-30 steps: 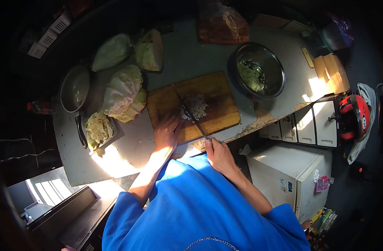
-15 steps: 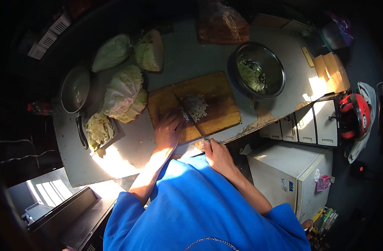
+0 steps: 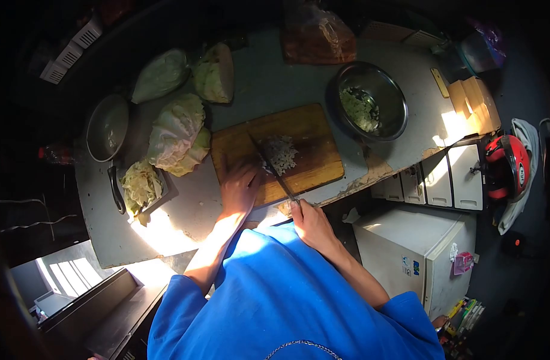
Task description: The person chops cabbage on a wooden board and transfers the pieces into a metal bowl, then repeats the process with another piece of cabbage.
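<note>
My right hand (image 3: 314, 223) grips the handle of a kitchen knife (image 3: 276, 172), whose blade lies slantwise across a wooden cutting board (image 3: 323, 135). Finely chopped pale cabbage (image 3: 282, 154) is heaped just right of the blade. On the board's left part, my left hand (image 3: 239, 185) is curled in shadow, its fingertips against a small pale bit of cabbage beside the blade. Left of the board rest a large piece of cabbage (image 3: 176, 132) and some loose leaves (image 3: 141, 185). A metal bowl (image 3: 401, 108) to the right contains chopped cabbage (image 3: 359, 111).
A frying pan (image 3: 107, 129) stands at the table's left end. Farther back are another cabbage piece (image 3: 215, 73), a wrapped one (image 3: 161, 75) and a plastic bag (image 3: 318, 45). The table's worn front edge (image 3: 371, 174) runs near a white fridge (image 3: 401, 231). A red helmet (image 3: 506, 166) hangs at right.
The knife and both hands stay in almost the same place on the board. The whole view shifts very slightly; nothing is let go or picked up.
</note>
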Tool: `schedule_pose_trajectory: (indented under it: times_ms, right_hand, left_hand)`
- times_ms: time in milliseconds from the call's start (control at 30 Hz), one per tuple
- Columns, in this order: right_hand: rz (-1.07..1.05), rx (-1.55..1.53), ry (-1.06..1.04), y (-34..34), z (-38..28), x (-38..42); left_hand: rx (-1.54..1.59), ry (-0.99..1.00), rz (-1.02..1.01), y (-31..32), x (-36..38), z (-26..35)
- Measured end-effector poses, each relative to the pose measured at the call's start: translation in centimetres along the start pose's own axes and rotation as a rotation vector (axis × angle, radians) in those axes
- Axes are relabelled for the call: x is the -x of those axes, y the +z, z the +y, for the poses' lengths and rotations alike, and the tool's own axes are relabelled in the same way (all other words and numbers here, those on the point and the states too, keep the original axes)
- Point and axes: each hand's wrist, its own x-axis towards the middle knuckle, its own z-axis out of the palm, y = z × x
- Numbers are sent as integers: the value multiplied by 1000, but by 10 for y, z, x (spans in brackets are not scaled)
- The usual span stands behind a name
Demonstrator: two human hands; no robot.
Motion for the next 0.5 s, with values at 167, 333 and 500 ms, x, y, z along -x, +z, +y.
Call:
schedule_pose_trajectory:
  times_ms: [167,333,500]
  right_hand:
    - [-27,-14,-5,-2,-4,3]
    - [-70,42,74,-2,-11,3]
    - [34,-111,-161,6,10,-4]
  left_hand:
    - [190,-327,-27,16,15,-10]
    - [107,-348,-66,14,17,-10]
    - [178,-267,8,4,9,9]
